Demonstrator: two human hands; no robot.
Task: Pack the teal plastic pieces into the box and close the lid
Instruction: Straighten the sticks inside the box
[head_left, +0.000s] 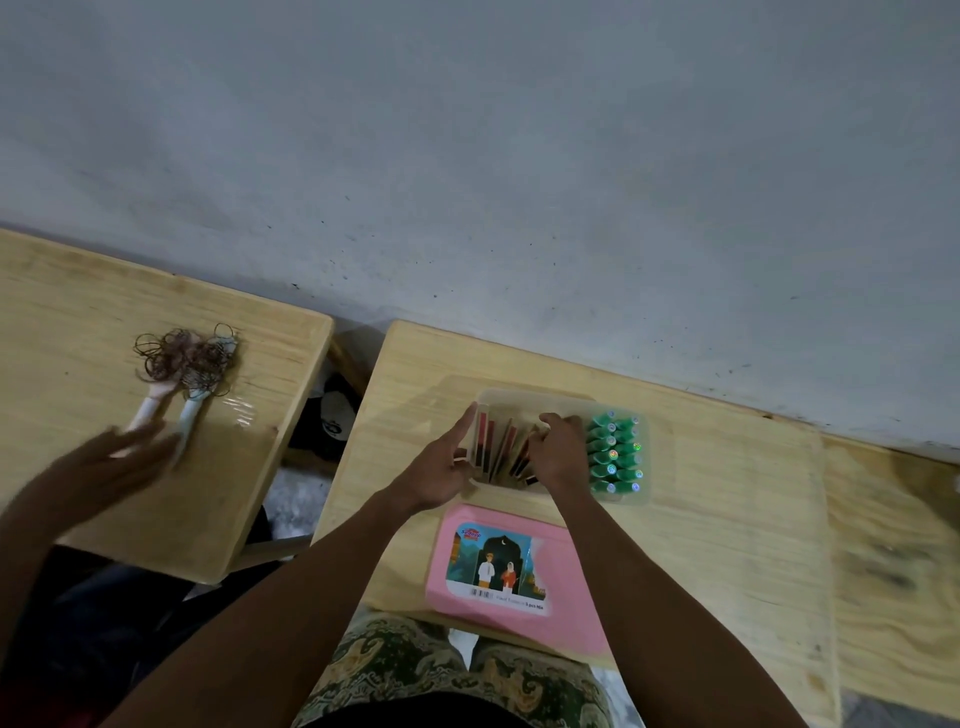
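Note:
A clear plastic box (644, 457) stands on the wooden table (727, 519) in front of me. Its right side holds several teal plastic pieces (615, 457) packed in two upright rows. Its left side holds thin red, black and tan flat pieces (501, 447) standing on edge. My left hand (441, 473) holds the box's left wall, index finger stretched along it. My right hand (558, 452) is inside the box, its fingers curled on the flat pieces just left of the teal rows. The pink lid (498, 571) with a picture label lies flat in front of the box.
A second wooden table (78, 322) stands to the left across a gap. On it lie two bundles of brown hair ties (187, 358), and another person's blurred hand (114, 457) hovers by them. A grey wall (519, 156) rises behind both tables.

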